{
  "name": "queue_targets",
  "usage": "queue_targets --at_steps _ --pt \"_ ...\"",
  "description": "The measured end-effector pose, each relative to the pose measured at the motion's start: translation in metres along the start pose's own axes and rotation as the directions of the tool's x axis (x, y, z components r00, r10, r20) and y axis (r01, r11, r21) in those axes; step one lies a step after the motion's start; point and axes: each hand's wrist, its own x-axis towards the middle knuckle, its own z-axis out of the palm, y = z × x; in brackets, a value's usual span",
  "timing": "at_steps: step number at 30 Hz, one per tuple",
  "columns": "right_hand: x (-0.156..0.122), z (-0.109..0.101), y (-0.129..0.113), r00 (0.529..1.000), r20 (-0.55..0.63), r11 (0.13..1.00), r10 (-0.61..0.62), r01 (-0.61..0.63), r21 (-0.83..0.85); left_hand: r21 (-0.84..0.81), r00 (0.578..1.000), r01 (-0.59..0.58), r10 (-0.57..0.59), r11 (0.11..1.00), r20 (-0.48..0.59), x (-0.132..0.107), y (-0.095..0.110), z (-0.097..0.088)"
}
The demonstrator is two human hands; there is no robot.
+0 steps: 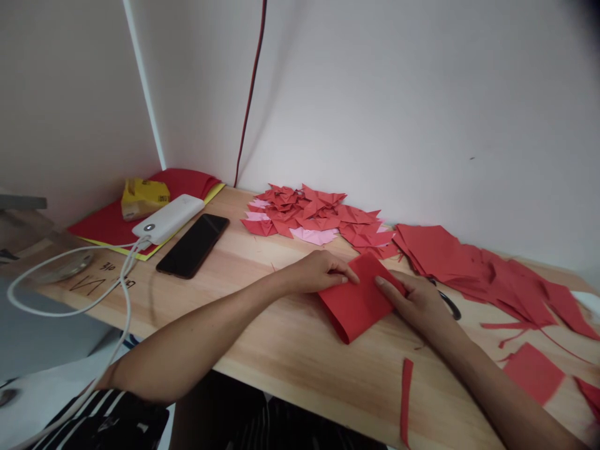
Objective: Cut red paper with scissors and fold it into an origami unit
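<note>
A sheet of red paper [359,300] is bent over on itself above the wooden table, its rounded fold toward me. My right hand [417,300] grips its right side, thumb on top and the other fingers behind. At the upper left edge, my left hand [323,272] has its fingers curled, with a fingertip on the paper; it looks closed on that edge. Just behind my right hand a black curved handle [450,303], perhaps of scissors, is partly hidden. Beyond the hands lies a pile of folded red and pink paper pieces [314,215].
Stacked red sheets [487,269] lie along the wall at right, with a red square [534,373] nearer. A red strip [405,400] lies near the front edge. To the left are a phone [193,245], a white power bank [169,219] with cables, and a yellow packet [144,199].
</note>
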Motion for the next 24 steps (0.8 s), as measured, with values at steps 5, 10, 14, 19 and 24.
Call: queue_targets --at_steps 5,10,14,19,24 --pt "-0.0004 0.0002 0.0009 1.000 0.014 1.000 0.001 -0.001 0.002 0.007 1.000 0.006 -0.006 1.000 -0.004 -0.0008 0.0025 -0.0002" --pt "-0.0008 -0.0001 0.0019 1.000 0.021 1.000 0.011 -0.011 -0.013 0.025 1.000 -0.001 0.001 1.000 -0.007 -0.0003 0.0007 0.0010" --pt "-0.0005 -0.0002 0.0016 1.000 0.026 1.000 0.004 -0.004 -0.008 0.034 1.000 -0.014 0.014 0.999 -0.008 0.0000 -0.0008 0.0015" --pt "-0.0006 -0.0003 0.0006 1.000 0.017 1.000 -0.001 0.002 -0.019 0.038 1.000 -0.005 0.005 0.999 -0.005 -0.0006 0.0009 0.0010" --pt "0.0002 -0.0014 -0.0021 1.000 0.017 1.000 -0.015 0.015 -0.021 0.022 1.000 0.001 0.000 1.000 -0.018 -0.0011 0.0013 0.0012"
